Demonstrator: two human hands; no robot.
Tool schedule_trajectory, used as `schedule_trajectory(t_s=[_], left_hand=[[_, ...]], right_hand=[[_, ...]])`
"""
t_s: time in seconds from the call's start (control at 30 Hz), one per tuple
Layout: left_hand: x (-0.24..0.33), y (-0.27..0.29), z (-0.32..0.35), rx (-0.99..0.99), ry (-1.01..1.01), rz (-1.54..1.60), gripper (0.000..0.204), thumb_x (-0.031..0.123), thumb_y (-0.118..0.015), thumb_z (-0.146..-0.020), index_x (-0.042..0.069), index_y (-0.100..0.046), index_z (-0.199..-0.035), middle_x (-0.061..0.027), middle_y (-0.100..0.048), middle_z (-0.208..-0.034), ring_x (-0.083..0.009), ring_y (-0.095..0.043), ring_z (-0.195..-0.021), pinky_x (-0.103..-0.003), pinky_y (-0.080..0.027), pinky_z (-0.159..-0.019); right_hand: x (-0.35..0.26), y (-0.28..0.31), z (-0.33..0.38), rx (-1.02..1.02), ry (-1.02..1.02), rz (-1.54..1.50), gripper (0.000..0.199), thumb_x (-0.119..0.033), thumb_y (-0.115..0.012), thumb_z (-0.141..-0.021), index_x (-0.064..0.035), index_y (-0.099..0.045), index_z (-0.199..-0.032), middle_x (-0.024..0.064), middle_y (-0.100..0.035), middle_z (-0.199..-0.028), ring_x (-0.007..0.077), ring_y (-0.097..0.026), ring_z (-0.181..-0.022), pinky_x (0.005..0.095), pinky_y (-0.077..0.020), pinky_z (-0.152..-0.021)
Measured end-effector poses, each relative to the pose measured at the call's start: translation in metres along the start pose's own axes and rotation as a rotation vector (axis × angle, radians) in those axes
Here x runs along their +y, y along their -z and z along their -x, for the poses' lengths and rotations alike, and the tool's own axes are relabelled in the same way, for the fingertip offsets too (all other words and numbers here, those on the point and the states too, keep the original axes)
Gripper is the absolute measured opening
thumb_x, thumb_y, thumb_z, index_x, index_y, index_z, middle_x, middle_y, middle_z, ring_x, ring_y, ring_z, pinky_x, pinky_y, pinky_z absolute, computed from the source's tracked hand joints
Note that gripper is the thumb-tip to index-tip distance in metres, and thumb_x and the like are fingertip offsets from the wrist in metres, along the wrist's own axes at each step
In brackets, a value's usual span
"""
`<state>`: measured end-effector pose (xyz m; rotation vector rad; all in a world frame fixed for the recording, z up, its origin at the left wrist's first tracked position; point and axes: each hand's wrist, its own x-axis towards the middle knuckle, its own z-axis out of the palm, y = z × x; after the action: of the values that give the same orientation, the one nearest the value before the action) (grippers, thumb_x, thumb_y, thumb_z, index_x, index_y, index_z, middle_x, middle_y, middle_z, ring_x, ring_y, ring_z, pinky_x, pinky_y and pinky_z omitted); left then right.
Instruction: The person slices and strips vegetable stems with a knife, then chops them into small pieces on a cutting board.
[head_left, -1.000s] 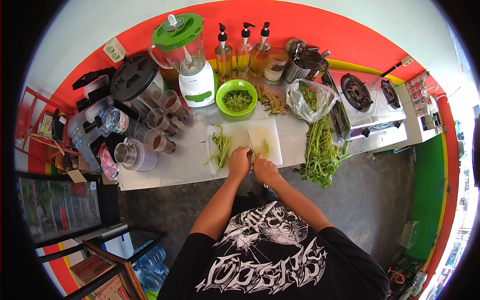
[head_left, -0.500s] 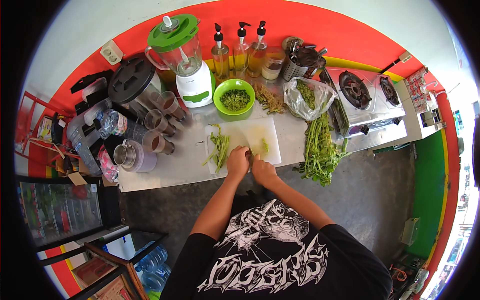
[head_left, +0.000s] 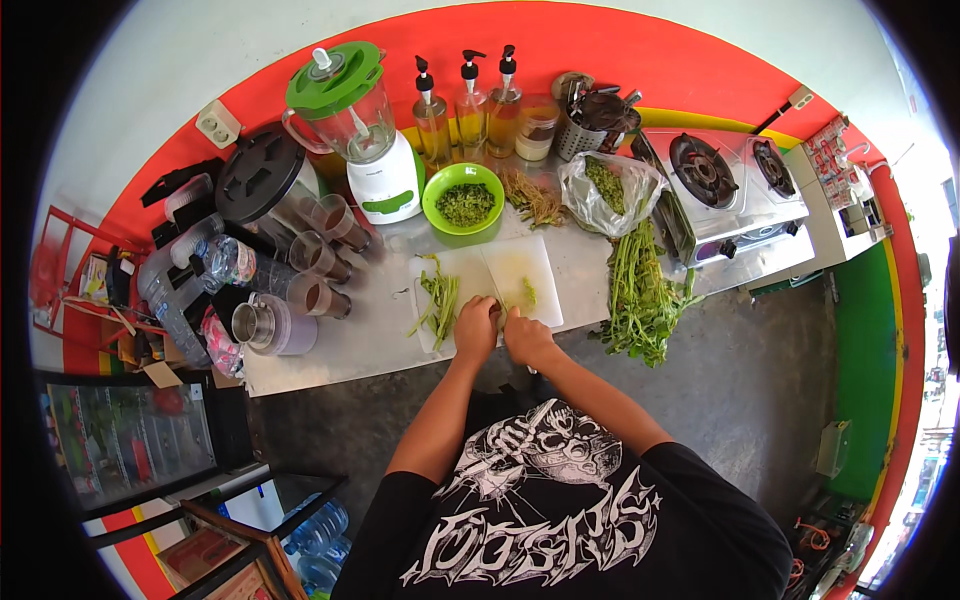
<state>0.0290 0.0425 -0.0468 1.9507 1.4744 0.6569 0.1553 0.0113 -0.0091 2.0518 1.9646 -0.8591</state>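
A white cutting board (head_left: pixel 530 262) lies on the steel counter (head_left: pixel 340 345). A pile of green stems (head_left: pixel 437 300) rests on its left half, and a few chopped bits (head_left: pixel 528 292) lie on its right half. My left hand (head_left: pixel 475 328) is curled over stems at the board's near edge. My right hand (head_left: pixel 527 338) is closed right beside it, gripping a knife (head_left: pixel 495 285) whose thin blade points away from me across the board. Both hands touch each other.
Behind the board stand a green bowl (head_left: pixel 430 205) of chopped greens, a green-lidded blender (head_left: pixel 365 130), three pump bottles (head_left: pixel 470 100) and a utensil holder (head_left: pixel 590 115). Right: a plastic bag (head_left: pixel 610 190), a leafy bunch (head_left: pixel 640 300), a gas stove (head_left: pixel 720 180). Left: cups (head_left: pixel 320 255).
Both hands stay together at the near edge of the board with only small shifts. The view has tilted slightly.
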Motion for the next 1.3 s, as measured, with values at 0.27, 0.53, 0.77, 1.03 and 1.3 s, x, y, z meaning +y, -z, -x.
schedule_trajectory(t_s=[0.27,0.53,0.77,1.03,1.3], left_hand=[[-0.002,-0.002,0.005,0.041,-0.066,-0.032,0.006,0.012,-0.064,-0.087,0.008,-0.066,-0.091,-0.0106,-0.062,-0.093,-0.0351,-0.061,-0.094,-0.048,-0.051,-0.077],[0.001,-0.002,0.009,0.083,-0.092,-0.011,0.009,0.011,-0.063,-0.087,0.007,-0.068,-0.094,-0.0122,-0.063,-0.093,-0.036,-0.061,-0.094,-0.047,-0.051,-0.078],[-0.002,0.0,0.007,0.075,-0.061,0.056,0.008,0.006,-0.062,-0.085,0.006,-0.069,-0.088,-0.0141,-0.064,-0.089,-0.0376,-0.062,-0.089,-0.047,-0.051,-0.077],[-0.004,0.001,-0.004,0.005,0.024,0.004,0.005,0.005,-0.063,-0.083,0.004,-0.068,-0.086,-0.0161,-0.064,-0.09,-0.0397,-0.063,-0.086,-0.049,-0.051,-0.075],[0.001,0.002,-0.001,0.011,0.027,-0.023,0.005,0.006,-0.063,-0.085,0.004,-0.068,-0.086,-0.0158,-0.064,-0.091,-0.0395,-0.063,-0.089,-0.05,-0.051,-0.074]], right_hand=[[-0.001,0.005,0.005,-0.008,-0.011,-0.07,0.03,-0.011,-0.057,-0.091,0.0027,-0.044,-0.113,0.0277,-0.07,-0.101,0.0436,-0.07,-0.096,0.049,-0.0574,-0.083],[0.0,-0.006,0.01,0.014,-0.003,-0.065,0.027,-0.012,-0.056,-0.091,0.002,-0.045,-0.111,0.0278,-0.07,-0.1,0.043,-0.07,-0.097,0.0494,-0.057,-0.083],[-0.008,-0.002,0.018,-0.023,-0.026,-0.041,0.025,-0.01,-0.056,-0.091,0.0016,-0.045,-0.11,0.0278,-0.07,-0.099,0.0436,-0.07,-0.096,0.0499,-0.0567,-0.083],[-0.007,-0.001,0.008,-0.023,-0.014,-0.058,0.024,-0.01,-0.055,-0.092,0.0017,-0.045,-0.111,0.0273,-0.07,-0.101,0.0433,-0.07,-0.096,0.0502,-0.0567,-0.083],[-0.006,0.0,0.009,0.005,0.001,-0.051,0.024,-0.011,-0.054,-0.093,0.0018,-0.046,-0.111,0.0275,-0.07,-0.102,0.0426,-0.071,-0.096,0.0495,-0.0571,-0.083]])
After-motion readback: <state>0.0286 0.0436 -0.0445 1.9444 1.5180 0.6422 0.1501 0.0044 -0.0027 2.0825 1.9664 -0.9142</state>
